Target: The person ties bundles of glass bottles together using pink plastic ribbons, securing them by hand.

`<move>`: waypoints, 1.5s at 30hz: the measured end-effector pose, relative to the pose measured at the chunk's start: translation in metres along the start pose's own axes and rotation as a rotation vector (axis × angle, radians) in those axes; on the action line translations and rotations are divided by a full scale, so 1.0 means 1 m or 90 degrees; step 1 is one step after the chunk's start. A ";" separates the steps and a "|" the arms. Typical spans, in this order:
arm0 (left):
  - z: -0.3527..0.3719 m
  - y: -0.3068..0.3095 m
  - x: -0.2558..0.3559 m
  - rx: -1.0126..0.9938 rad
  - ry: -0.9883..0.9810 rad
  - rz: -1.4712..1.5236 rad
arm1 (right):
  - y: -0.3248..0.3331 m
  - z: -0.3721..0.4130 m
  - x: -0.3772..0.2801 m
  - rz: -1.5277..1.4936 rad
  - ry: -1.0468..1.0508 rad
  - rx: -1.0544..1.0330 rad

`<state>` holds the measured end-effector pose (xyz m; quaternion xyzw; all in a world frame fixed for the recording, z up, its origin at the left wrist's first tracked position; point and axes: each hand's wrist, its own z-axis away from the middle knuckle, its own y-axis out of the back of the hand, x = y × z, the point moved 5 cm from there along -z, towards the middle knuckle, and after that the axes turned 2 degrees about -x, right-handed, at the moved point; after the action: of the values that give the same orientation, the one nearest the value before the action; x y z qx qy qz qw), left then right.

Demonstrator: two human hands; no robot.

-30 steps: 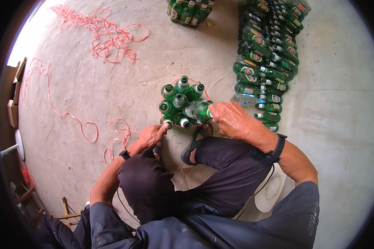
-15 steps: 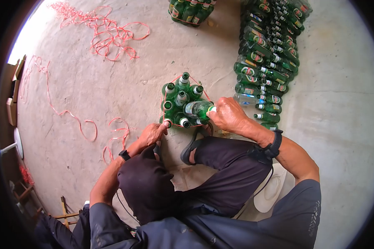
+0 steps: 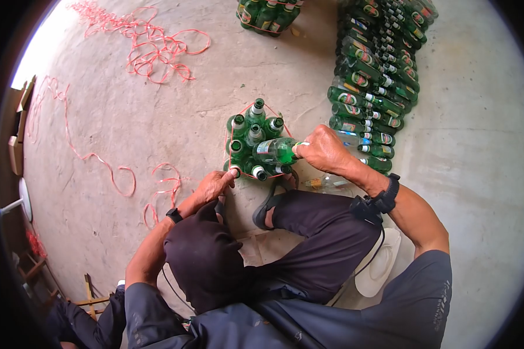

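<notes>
Several green glass bottles (image 3: 237, 146) stand upright in a tight cluster on the floor, mouths up. A loop of red plastic cord (image 3: 225, 142) runs around their necks. My left hand (image 3: 214, 186) is closed on the neck of the bottle at the near left corner, where the cord passes. My right hand (image 3: 325, 152) grips another green bottle (image 3: 275, 151) by its neck. That bottle lies tilted nearly flat, its labelled body against the right side of the cluster and its neck toward the right.
Rows of green bottles (image 3: 378, 87) lie stacked on the right. Another tied bottle bundle (image 3: 268, 16) stands at the far side. Tangled red cord (image 3: 151, 52) is spread over the floor at left. A clear bottle (image 3: 332, 181) lies by my right foot.
My right hand has shifted slightly up and right, and the bottle in it has moved a little, lying flatter. My left hand stays at the near left corner.
</notes>
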<state>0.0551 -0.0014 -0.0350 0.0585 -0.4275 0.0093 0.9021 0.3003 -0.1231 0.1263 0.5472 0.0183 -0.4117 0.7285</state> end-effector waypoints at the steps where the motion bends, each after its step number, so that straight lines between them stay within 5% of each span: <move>1: 0.002 0.002 0.004 0.003 -0.005 -0.001 | 0.003 0.000 0.002 -0.021 -0.076 -0.027; 7: 0.003 0.003 0.007 0.007 -0.008 0.006 | 0.010 0.015 0.009 -0.337 -0.369 -0.086; 11: 0.000 0.002 0.007 -0.008 -0.007 0.006 | -0.004 0.024 0.017 -0.424 -0.399 -0.072; 14: 0.001 0.002 0.009 0.003 0.004 0.019 | -0.023 0.020 0.003 -0.287 -0.222 -0.110; 16: 0.003 0.002 0.009 0.014 0.010 0.022 | -0.042 0.011 -0.005 -0.052 -0.006 -0.004; 20: 0.002 0.004 0.010 -0.002 0.025 -0.009 | -0.036 0.022 -0.023 -0.071 -0.029 -0.037; 21: 0.002 0.004 0.012 -0.001 0.022 -0.008 | -0.032 0.022 -0.038 0.051 0.089 -0.026; 26: 0.002 -0.001 0.017 0.011 0.002 -0.035 | -0.009 0.023 -0.067 0.089 0.029 -0.037; 28: 0.002 -0.002 0.017 0.016 0.006 -0.032 | -0.016 0.021 -0.078 0.142 0.127 -0.039; 45: -0.002 -0.005 0.015 0.006 0.025 -0.081 | -0.033 0.003 -0.101 0.178 0.232 -0.082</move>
<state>0.0665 -0.0063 -0.0254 0.0895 -0.4053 -0.0446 0.9087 0.2121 -0.0688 0.1495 0.5619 0.0998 -0.1988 0.7967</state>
